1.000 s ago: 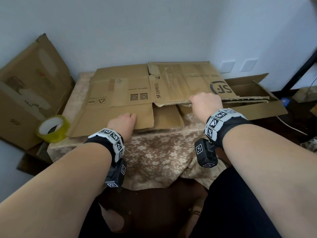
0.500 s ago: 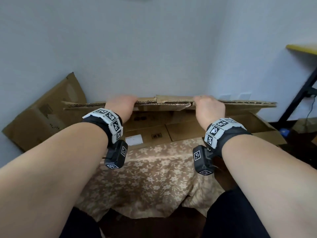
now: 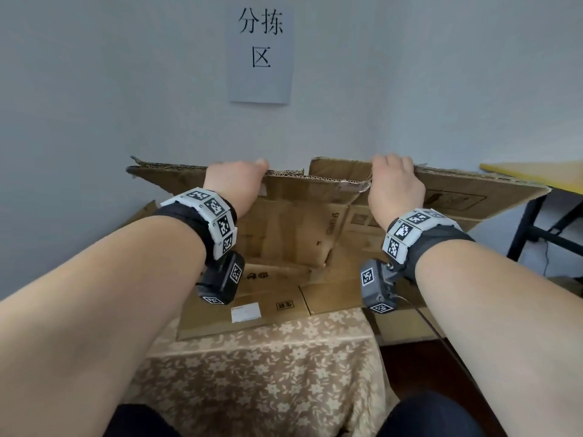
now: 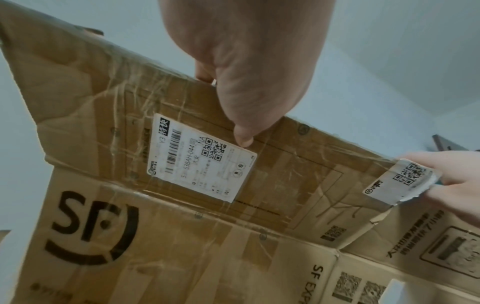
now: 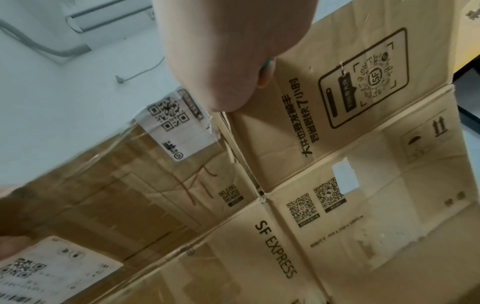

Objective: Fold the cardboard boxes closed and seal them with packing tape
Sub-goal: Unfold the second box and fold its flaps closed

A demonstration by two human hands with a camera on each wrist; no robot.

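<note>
A flattened brown SF Express cardboard box hangs raised above the table, its near edge lifted to chest height. My left hand grips the top edge of its left flap, thumb on the printed side near a white shipping label. My right hand grips the top edge where two flaps meet, beside a torn QR sticker. In the wrist views the box shows old clear tape and creases. No tape roll is in view.
Another flat cardboard sheet lies on the table, which is covered by a floral cloth. A paper sign is on the wall. A yellow tabletop with black legs stands at right. A cable runs down beside the table.
Both hands have lifted the flat box off the table, raising its near edge so that its printed underside now faces me. The head view has tilted upward.
</note>
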